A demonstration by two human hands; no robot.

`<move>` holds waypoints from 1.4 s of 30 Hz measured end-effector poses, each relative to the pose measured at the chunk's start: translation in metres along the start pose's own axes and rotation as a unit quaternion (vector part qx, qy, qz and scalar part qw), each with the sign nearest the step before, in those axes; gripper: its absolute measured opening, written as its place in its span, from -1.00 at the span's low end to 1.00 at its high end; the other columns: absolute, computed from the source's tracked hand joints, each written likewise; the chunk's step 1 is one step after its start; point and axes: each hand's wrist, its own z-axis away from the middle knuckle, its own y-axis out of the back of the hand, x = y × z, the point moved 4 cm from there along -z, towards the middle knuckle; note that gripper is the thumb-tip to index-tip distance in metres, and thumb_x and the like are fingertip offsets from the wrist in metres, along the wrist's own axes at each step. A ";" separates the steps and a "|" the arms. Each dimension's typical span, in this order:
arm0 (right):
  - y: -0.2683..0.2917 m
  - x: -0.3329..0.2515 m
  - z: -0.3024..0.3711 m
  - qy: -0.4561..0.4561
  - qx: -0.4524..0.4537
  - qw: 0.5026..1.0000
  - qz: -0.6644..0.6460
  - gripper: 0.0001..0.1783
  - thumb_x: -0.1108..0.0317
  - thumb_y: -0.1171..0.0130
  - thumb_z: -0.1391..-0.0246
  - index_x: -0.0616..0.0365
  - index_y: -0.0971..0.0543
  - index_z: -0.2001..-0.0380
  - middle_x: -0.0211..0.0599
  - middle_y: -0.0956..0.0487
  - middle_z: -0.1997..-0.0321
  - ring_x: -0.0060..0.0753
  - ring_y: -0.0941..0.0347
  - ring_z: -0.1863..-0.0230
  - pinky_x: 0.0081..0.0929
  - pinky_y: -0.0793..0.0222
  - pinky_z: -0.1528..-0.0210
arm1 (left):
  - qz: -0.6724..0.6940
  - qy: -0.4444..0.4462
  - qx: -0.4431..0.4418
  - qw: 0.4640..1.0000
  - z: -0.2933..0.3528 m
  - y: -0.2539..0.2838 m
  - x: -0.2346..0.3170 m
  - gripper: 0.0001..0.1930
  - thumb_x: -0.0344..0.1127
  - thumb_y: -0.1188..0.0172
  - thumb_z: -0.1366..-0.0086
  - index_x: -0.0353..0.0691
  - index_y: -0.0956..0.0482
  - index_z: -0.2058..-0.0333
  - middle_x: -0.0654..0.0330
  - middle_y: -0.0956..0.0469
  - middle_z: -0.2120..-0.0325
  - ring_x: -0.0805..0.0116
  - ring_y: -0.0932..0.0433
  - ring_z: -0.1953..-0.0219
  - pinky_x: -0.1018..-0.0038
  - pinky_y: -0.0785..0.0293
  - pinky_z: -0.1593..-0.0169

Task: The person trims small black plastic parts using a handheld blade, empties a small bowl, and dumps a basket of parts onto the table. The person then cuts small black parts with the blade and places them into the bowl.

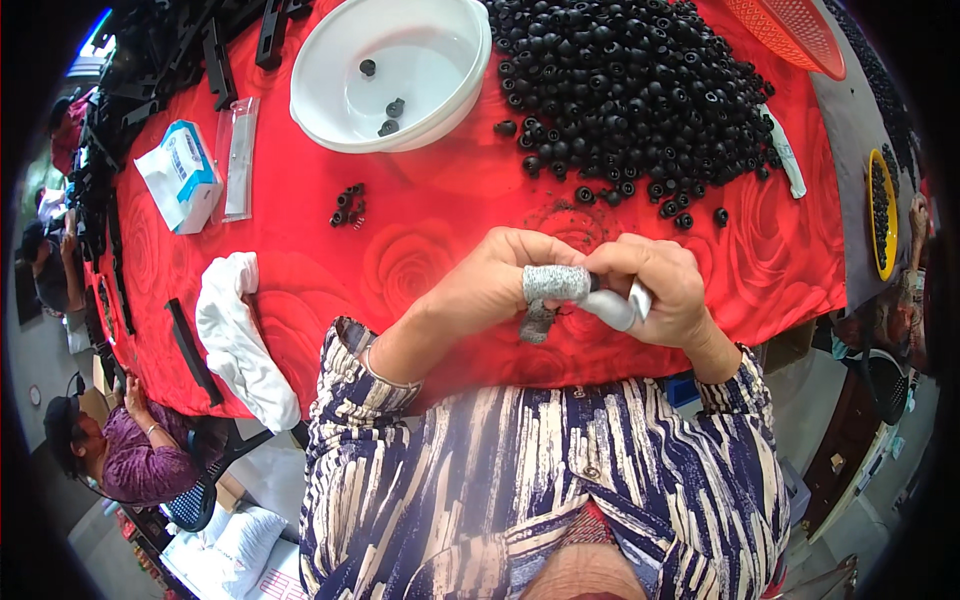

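Observation:
My two hands meet over the near middle of the table. My left hand (490, 275) is closed, with grey knitted sleeves (556, 283) on its fingers; it pinches a small black part (594, 283), mostly hidden by the fingertips. Pressed close against it from the right, my right hand (665, 285) is closed around a slim silvery piece like a short blade (640, 298). A smooth silver-grey cover (608, 309) wraps one of its fingers. Beyond my hands lies a big heap of small round black plastic parts (630, 90), with dark crumbs (570, 218) scattered in front.
A white bowl (315, 105) holds a few black parts. Left of it are a tissue pack (190, 180), a clear case (240, 160), a white cloth (240, 330) and black strips (190, 350). Baskets, orange (800, 35) and yellow (880, 255), stand right. People sit at left.

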 end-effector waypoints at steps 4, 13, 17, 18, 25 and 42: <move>0.001 0.003 0.001 -0.026 0.014 0.998 -0.056 -0.69 0.38 -0.35 0.20 0.23 -0.54 0.33 -0.30 -0.45 0.60 -0.39 -0.39 0.65 -0.52 -0.22 0.64 | 0.087 -0.041 -0.025 0.995 -0.007 0.001 -0.012 -0.79 -0.33 -0.24 -0.13 -0.35 -0.55 0.32 0.28 -0.47 0.60 0.55 -0.41 0.67 0.62 -0.35 0.64; 0.000 0.002 0.000 0.027 0.019 0.999 -0.030 -0.66 0.42 -0.35 0.26 0.27 -0.56 0.32 -0.32 -0.41 0.68 -0.40 -0.33 0.71 -0.50 -0.19 0.67 | 0.054 -0.013 -0.042 0.998 -0.004 -0.001 -0.012 -0.79 -0.34 -0.24 -0.13 -0.36 -0.56 0.31 0.25 -0.51 0.55 0.56 -0.45 0.57 0.62 -0.37 0.53; 0.000 -0.005 -0.002 0.062 0.030 0.998 0.003 -0.66 0.44 -0.34 0.28 0.31 -0.56 0.34 -0.33 -0.40 0.70 -0.43 -0.32 0.73 -0.52 -0.19 0.68 | 0.087 -0.018 -0.028 0.996 -0.004 0.001 -0.016 -0.80 -0.36 -0.23 -0.13 -0.35 -0.56 0.28 0.25 -0.53 0.53 0.59 -0.46 0.53 0.63 -0.37 0.51; 0.000 -0.003 0.001 0.062 0.021 0.998 0.001 -0.66 0.44 -0.35 0.29 0.31 -0.56 0.35 -0.33 -0.40 0.70 -0.43 -0.31 0.74 -0.52 -0.19 0.68 | 0.075 -0.018 -0.028 0.997 -0.003 0.000 -0.015 -0.80 -0.37 -0.22 -0.14 -0.34 -0.57 0.28 0.26 -0.54 0.52 0.60 -0.46 0.52 0.64 -0.37 0.51; -0.002 -0.001 0.000 0.042 -0.019 0.999 -0.023 -0.66 0.42 -0.36 0.30 0.31 -0.56 0.36 -0.35 -0.39 0.71 -0.44 -0.31 0.74 -0.53 -0.18 0.68 | 0.010 0.025 -0.056 0.998 -0.001 0.008 -0.013 -0.80 -0.37 -0.23 -0.14 -0.32 -0.58 0.27 0.27 -0.55 0.51 0.62 -0.46 0.50 0.67 -0.37 0.47; -0.003 -0.013 0.002 0.123 0.019 0.990 0.068 -0.57 0.43 -0.30 0.40 0.40 -0.55 0.32 -0.39 -0.34 0.68 -0.49 -0.25 0.74 -0.54 -0.05 0.72 | 0.009 0.051 -0.049 0.997 0.002 0.002 -0.008 -0.76 -0.36 -0.25 -0.12 -0.30 -0.58 0.23 0.30 -0.56 0.51 0.62 -0.45 0.53 0.66 -0.38 0.47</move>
